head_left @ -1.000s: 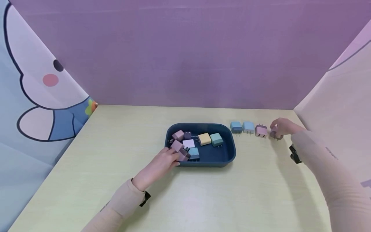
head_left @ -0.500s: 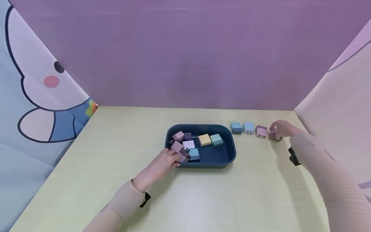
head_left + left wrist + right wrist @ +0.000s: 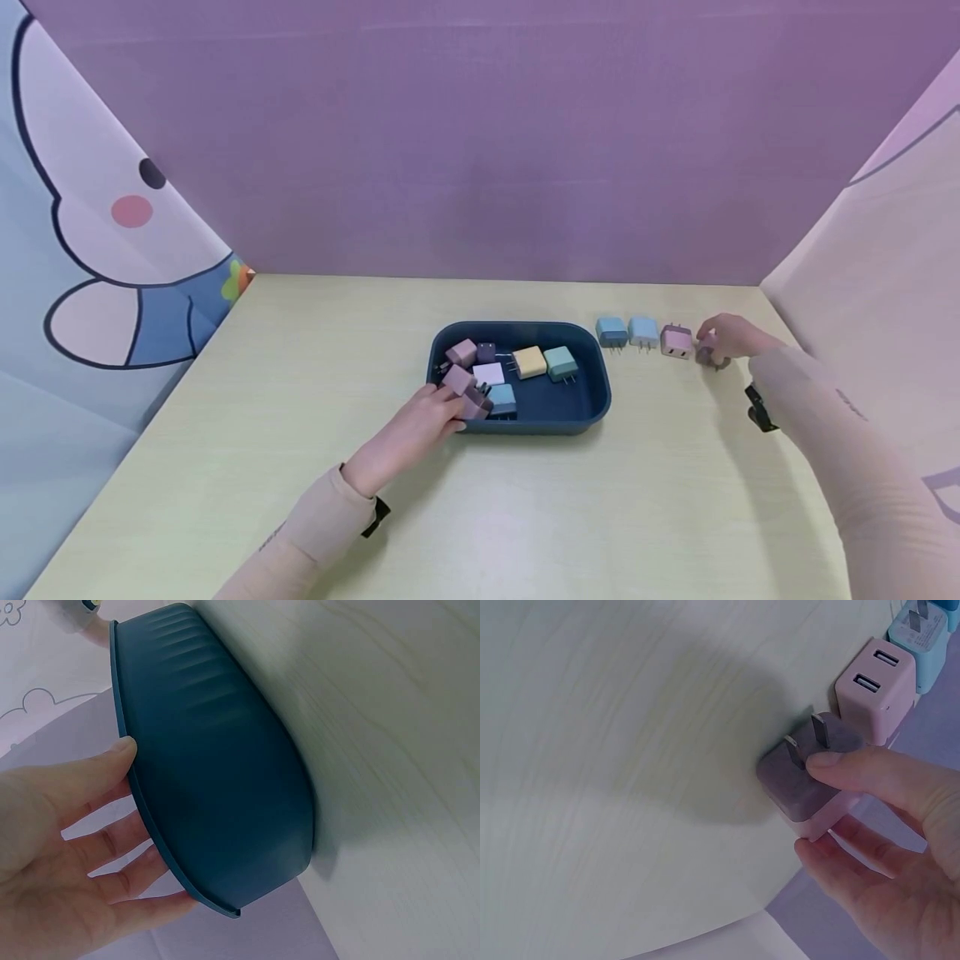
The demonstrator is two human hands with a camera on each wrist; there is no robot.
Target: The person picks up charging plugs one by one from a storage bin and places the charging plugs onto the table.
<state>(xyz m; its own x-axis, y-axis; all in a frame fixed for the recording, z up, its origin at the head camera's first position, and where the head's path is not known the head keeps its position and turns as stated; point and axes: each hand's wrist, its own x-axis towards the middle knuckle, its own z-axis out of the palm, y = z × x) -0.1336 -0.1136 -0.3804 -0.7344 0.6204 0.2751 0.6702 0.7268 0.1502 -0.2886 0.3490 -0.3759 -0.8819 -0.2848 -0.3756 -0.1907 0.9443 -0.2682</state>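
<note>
My left hand (image 3: 426, 418) is at the front left corner of a dark blue plastic tray (image 3: 555, 425). The left wrist view shows the thumb on the outer side of the tray's rim (image 3: 161, 844), with the fingers reaching over to the inside. Close to those fingertips lie pink USB chargers (image 3: 458, 379). At the far right, my right hand (image 3: 738, 335) pinches a pink and mauve USB charger (image 3: 799, 784) between thumb and fingers, its two prongs facing the camera in the right wrist view. Right beside it stands another pink charger (image 3: 876, 686) with two USB ports.
Two blue chargers (image 3: 612, 331) continue the row leftward along the back of the table (image 3: 675, 500). Inside the tray are a yellow charger (image 3: 529, 362), a green charger (image 3: 561, 362), a white charger (image 3: 488, 372) and a blue one (image 3: 502, 398). A purple wall (image 3: 495, 150) stands behind.
My right hand has shifted very slightly downward with the pink and mauve charger, which stays at the right end of the row. The left hand and tray hold their place.
</note>
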